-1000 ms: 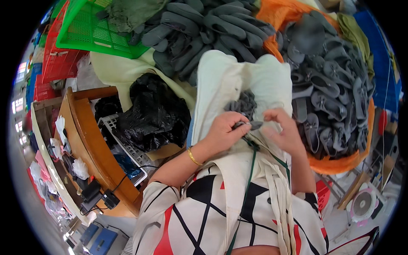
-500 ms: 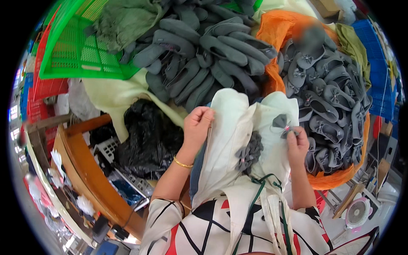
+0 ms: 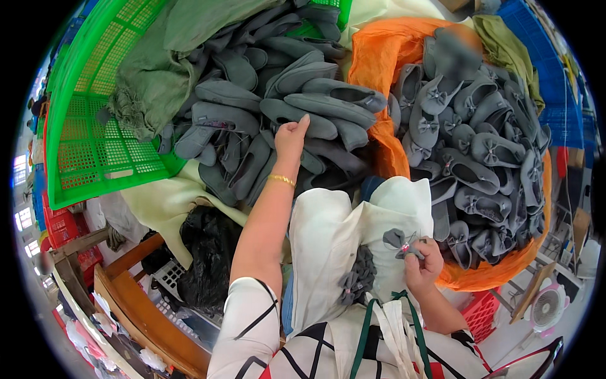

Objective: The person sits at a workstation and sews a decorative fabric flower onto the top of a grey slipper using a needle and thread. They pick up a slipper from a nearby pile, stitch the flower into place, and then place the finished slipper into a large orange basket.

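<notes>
My left hand (image 3: 291, 140) is stretched far forward over the pile of grey flat shoes (image 3: 328, 95). Its thumb and fingers are pressed together, and anything in them is too small to make out. Above my lap, my right hand (image 3: 423, 264) pinches a small grey fabric bow (image 3: 409, 250) with a bit of pink at its middle. Just beside that bow lies another small grey fabric piece (image 3: 394, 237). A heap of grey bows (image 3: 358, 276) rests on the white apron (image 3: 319, 246) between my thighs.
A green plastic crate (image 3: 95, 142) with a grey-green cloth (image 3: 158, 82) stands at the far left. On the right, an orange sack (image 3: 379, 57) holds many grey shoes with bows (image 3: 489, 151). A black plastic bag (image 3: 208, 252), a wooden frame (image 3: 136, 316) and a small fan (image 3: 546, 308) lie around me.
My left hand has gone from beside my left thigh forward over the shoe pile, its fingers still pinched. My right hand keeps the bow, slightly lower and further left in view. The view has shifted.
</notes>
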